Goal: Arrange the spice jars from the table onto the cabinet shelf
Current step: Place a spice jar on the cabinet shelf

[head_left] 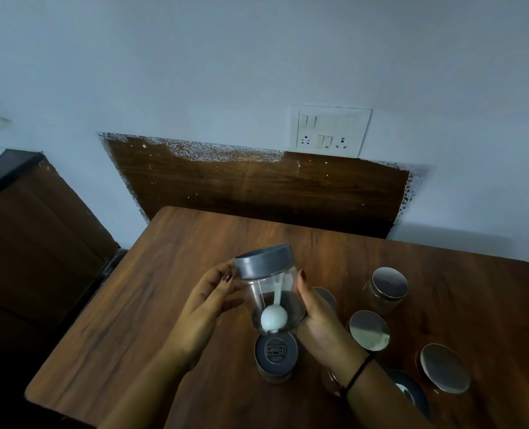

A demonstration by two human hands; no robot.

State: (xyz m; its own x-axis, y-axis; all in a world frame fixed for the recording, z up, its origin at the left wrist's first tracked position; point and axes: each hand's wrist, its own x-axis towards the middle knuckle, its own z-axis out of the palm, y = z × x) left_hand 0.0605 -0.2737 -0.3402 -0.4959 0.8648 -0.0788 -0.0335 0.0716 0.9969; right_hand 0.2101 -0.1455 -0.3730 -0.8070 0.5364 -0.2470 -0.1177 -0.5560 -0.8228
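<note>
Your left hand and right hand clasp the clear jar by its sides, fingers curled, above the grey-lidded jar; probably light, slick, fragile.

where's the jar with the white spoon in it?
Head view, centre: the spoon jar held tilted above the table between left hand and right hand, over the grey-lidded jar, left of a steel-lidded jar.

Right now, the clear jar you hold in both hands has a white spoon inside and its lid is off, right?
Not quite: the lid is on. The head view shows the grey lid closing the clear jar, held by the left hand and right hand, white spoon inside.
</note>
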